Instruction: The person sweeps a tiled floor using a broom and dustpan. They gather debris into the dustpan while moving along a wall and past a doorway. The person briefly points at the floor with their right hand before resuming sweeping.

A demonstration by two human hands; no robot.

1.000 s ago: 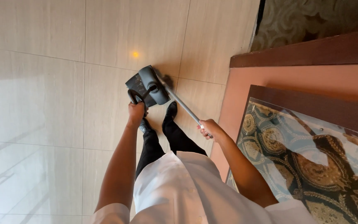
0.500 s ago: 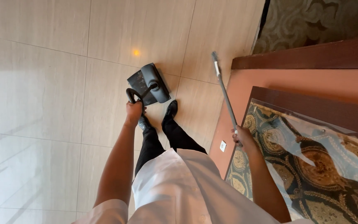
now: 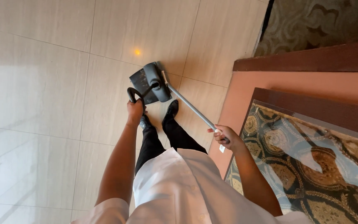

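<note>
The metal pole (image 3: pixel 191 108) has swung back down to the dark dustpan (image 3: pixel 151 81); right hand (image 3: pixel 225 137) fingers wrap it, left hand (image 3: pixel 135 112) grips the dustpan's loop handle (image 3: pixel 134 93). A small white label (image 3: pixel 221 148) sits on the right wall.

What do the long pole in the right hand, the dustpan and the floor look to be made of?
Pole: likely metal, a thin, straight, silvery-grey tube with an even sheen. Dustpan: probably plastic, dark grey with moulded, rounded edges and a dull gloss. Floor: glazed or polished beige tile, with thin grout lines and mirror-like reflections.
</note>
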